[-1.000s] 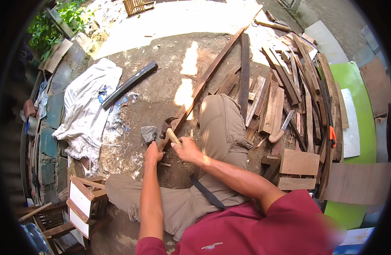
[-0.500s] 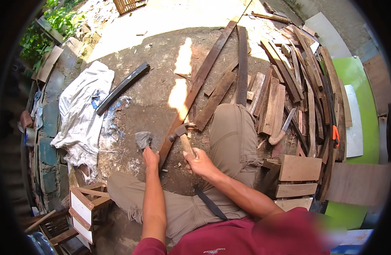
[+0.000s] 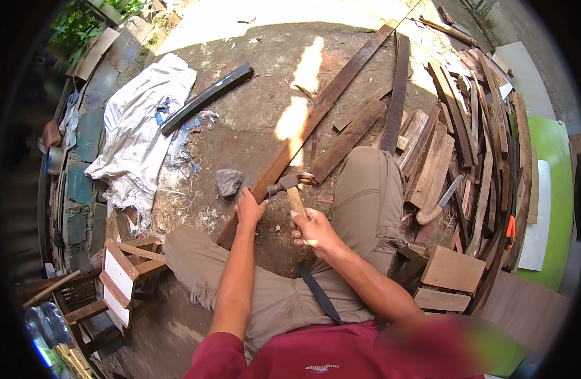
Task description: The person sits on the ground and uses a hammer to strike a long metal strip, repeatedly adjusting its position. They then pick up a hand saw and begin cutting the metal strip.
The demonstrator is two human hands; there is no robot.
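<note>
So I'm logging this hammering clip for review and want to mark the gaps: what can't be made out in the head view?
- Whether a nail sits under the hammer claw on the long plank: too small.
- The plank's near end: hidden behind the left hand.
- The hammer handle's lower part: wrapped by the right hand.
- Items at the left rim near the wooden stool: bent and darkened by the fisheye edge.

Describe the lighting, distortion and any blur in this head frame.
Head view: a hard sunlit patch burns out across the long brown wooden plank, far ground also overexposed; fisheye bends the planks near the dark rim; the right hand and wooden-handled claw hammer are sharp; a blurred smear covers the lower right.
</note>
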